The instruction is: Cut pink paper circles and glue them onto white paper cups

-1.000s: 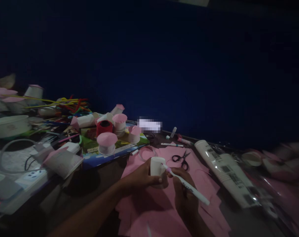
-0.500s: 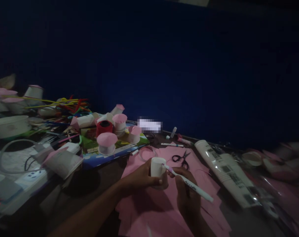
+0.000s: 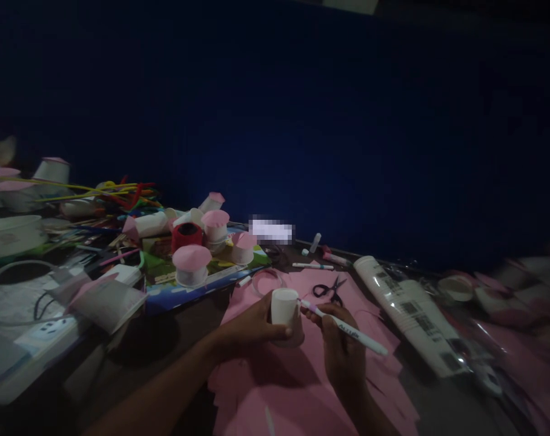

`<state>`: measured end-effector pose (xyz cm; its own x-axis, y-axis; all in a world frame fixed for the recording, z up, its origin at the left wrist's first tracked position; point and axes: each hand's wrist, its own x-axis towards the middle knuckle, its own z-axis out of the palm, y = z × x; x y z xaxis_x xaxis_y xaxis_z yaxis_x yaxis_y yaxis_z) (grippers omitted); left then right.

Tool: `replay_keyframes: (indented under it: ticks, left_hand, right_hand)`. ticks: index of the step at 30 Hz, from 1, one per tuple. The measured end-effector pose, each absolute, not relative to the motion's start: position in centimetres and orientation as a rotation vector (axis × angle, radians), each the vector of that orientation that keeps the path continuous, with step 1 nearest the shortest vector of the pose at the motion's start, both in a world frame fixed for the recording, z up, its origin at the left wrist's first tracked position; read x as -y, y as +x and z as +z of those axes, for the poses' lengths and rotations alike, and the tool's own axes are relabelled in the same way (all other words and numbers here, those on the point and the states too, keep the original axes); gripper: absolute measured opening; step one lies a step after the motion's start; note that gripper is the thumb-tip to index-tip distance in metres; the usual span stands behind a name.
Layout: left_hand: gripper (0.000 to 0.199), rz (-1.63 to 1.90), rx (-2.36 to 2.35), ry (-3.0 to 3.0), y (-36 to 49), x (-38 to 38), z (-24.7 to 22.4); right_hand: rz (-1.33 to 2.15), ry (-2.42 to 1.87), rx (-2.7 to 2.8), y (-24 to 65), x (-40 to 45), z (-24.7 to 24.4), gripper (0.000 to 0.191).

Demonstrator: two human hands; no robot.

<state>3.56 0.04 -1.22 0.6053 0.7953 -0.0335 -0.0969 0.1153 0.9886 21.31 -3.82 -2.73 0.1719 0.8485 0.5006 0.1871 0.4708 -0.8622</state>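
My left hand (image 3: pixel 252 324) is closed round a white paper cup (image 3: pixel 284 307), its thumb across the near side. The cup's narrow end faces up and its wider end sits low, above pink paper sheets (image 3: pixel 279 393). In my right hand (image 3: pixel 343 345) is a white acrylic marker (image 3: pixel 347 327) with a lilac band, gripped like a pen. Its tip meets or nearly meets the cup's upper right edge. Black-handled scissors (image 3: pixel 329 290) lie on the pink paper just beyond my right hand.
Paper cups with pink tops (image 3: pixel 192 265) stand on a colourful pad at left, beside a red roll (image 3: pixel 186 237). A power strip (image 3: pixel 43 339) lies at far left. Sleeved stacked cups (image 3: pixel 411 315) lie on the right. Another marker (image 3: pixel 312 266) lies behind the paper.
The whole view has shifted slightly, so things appear a little further left. The marker tip has moved from the cup's rim to just beside its upper right edge. Both hands keep their hold.
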Motion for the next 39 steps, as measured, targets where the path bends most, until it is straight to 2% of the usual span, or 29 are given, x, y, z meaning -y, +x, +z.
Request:
replay_keyframes:
  ticks: [21, 25, 31, 39]
  left_hand:
    - [0.052, 0.747, -0.684, 1.243, 3.6, -0.3, -1.5]
    - [0.047, 0.754, -0.597, 1.224, 3.6, -0.2, -1.1]
    - [0.05, 0.743, -0.591, 1.168, 3.3, -0.4, -1.0]
    - [0.055, 0.766, -0.546, 1.122, 3.3, -1.1, -2.0]
  right_hand:
    - [0.431, -0.936, 1.63, 21.1, 4.6, -1.7, 0.016]
    - [0.427, -0.987, 1.624, 21.2, 4.5, -1.8, 0.014]
    - [0.529, -1.011, 1.489, 21.4, 4.2, -2.1, 0.013]
    - [0.847, -0.786, 1.112, 21.3, 3.7, -2.5, 0.015]
